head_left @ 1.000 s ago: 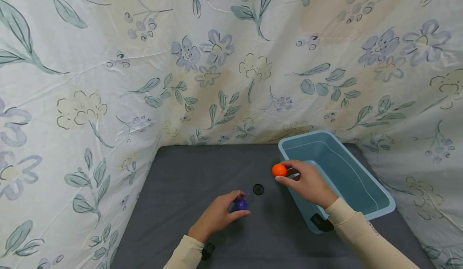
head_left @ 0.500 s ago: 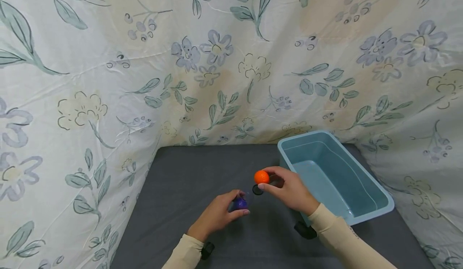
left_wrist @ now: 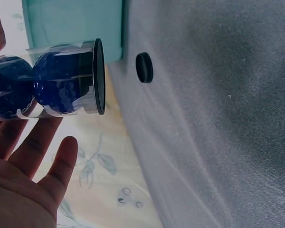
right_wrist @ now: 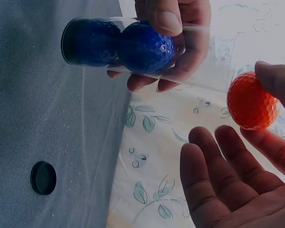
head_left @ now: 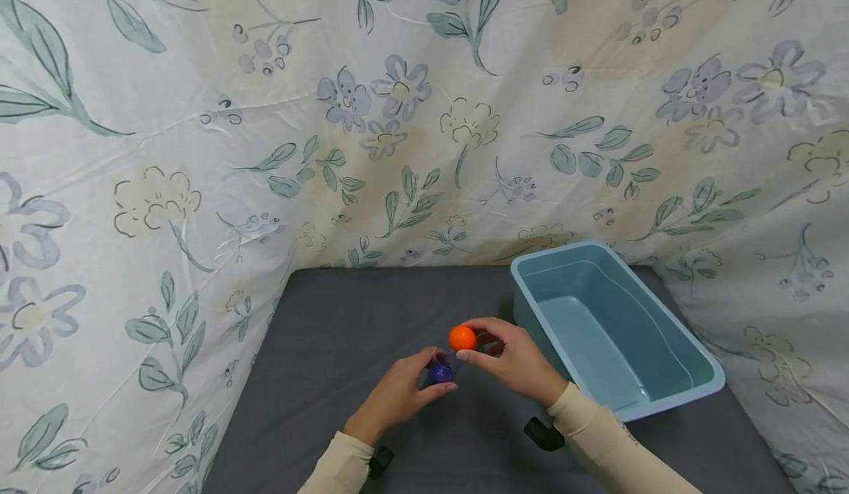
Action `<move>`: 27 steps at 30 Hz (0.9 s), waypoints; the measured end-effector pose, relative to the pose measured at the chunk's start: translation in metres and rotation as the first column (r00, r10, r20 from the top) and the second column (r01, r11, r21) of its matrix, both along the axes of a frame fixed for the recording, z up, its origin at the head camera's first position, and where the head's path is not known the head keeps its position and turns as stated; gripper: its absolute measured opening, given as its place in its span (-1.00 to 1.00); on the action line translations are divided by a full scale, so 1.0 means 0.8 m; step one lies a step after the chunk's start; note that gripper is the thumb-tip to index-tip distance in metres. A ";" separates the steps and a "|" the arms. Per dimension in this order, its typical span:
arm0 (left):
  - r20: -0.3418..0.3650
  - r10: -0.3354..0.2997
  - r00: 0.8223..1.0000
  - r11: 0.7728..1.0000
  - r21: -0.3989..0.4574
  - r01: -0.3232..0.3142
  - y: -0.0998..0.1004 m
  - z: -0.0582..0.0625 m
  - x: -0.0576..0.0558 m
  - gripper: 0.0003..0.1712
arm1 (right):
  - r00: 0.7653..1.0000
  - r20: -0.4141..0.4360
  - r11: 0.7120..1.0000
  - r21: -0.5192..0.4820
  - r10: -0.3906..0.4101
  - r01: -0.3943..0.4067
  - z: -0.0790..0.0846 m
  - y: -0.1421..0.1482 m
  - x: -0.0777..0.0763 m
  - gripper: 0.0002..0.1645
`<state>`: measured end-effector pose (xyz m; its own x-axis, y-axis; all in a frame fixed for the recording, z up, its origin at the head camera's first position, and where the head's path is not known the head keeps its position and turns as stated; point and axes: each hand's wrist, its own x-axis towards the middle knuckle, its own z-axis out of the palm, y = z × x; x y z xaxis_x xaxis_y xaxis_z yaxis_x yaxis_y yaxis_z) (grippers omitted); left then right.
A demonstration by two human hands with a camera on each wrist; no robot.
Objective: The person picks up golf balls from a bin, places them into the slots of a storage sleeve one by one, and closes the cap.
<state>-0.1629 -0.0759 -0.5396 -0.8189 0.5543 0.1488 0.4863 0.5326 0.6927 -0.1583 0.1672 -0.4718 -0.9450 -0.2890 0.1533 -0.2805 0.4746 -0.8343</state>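
Note:
My left hand grips a clear tube with two blue golf balls stacked in it. A black cap covers the tube's lower end, and its other end looks uncovered in the right wrist view. Between thumb and fingers my right hand pinches an orange golf ball, held at the tube's uncovered end; whether it touches the rim I cannot tell. Its other fingers are spread. A loose black cap lies on the dark cloth, hidden behind the right hand in the head view.
A blue-grey plastic bin stands on the right of the dark cloth-covered table, beyond my right forearm. A floral curtain hangs behind the table and along both sides.
My right hand has moved left from beside the bin, bringing the orange golf ball over to the tube. The left hand and the tube have stayed almost in place.

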 end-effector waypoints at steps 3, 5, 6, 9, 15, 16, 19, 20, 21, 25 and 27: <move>0.001 0.003 1.000 1.000 0.001 -0.003 0.001 0.000 0.000 -0.34 | 1.000 0.007 1.000 -0.008 0.009 -0.009 0.000 -0.002 0.001 -0.45; 0.001 0.002 1.000 1.000 0.005 -0.002 0.001 -0.001 0.000 -0.34 | 1.000 0.002 1.000 -0.009 0.030 -0.030 -0.001 -0.003 0.001 -0.45; 0.000 0.002 1.000 1.000 0.007 -0.002 0.001 -0.002 0.000 -0.35 | 0.999 -0.004 0.999 -0.009 0.043 -0.043 -0.001 -0.003 0.001 -0.45; -0.001 -0.005 1.000 1.000 0.026 0.005 0.001 -0.003 0.000 -0.38 | 0.997 -0.022 0.997 -0.004 0.076 -0.077 -0.002 -0.005 0.001 -0.47; 0.005 -0.016 1.000 0.998 0.064 0.016 0.001 -0.003 -0.001 -0.41 | 0.993 -0.041 0.994 -0.002 0.107 -0.107 -0.003 -0.008 0.002 -0.48; 0.006 -0.015 1.000 0.998 0.069 0.015 0.001 -0.003 -0.001 -0.41 | 0.993 -0.038 0.994 -0.002 0.108 -0.108 -0.003 -0.008 0.002 -0.47; -0.010 -0.007 1.000 0.997 0.070 0.007 0.002 -0.003 -0.002 -0.42 | 0.994 -0.024 0.994 -0.012 0.104 -0.105 -0.002 -0.009 0.002 -0.46; -0.022 -0.004 1.000 0.998 0.070 0.005 0.002 -0.004 -0.003 -0.42 | 0.995 -0.019 0.995 -0.016 0.095 -0.095 -0.002 -0.010 0.002 -0.46; -0.032 -0.003 0.999 0.997 0.072 0.006 0.002 -0.005 -0.003 -0.42 | 0.997 -0.014 0.997 -0.019 0.081 -0.081 -0.002 -0.010 0.002 -0.46; -0.058 0.002 0.998 0.997 0.077 0.003 0.001 -0.009 -0.005 -0.43 | 1.000 -0.010 1.000 -0.022 -0.002 0.002 -0.004 -0.009 -0.001 -0.44; -0.053 0.008 0.999 0.997 0.077 -0.004 0.000 -0.011 -0.006 -0.43 | 0.999 -0.020 0.999 -0.012 -0.047 0.047 -0.006 -0.009 -0.002 -0.39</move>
<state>-0.1679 -0.0762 -0.5484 -0.8120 0.5344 0.2346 0.5207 0.4816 0.7049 -0.1602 0.1604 -0.4764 -0.9541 -0.2423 0.1761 -0.2753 0.4779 -0.8342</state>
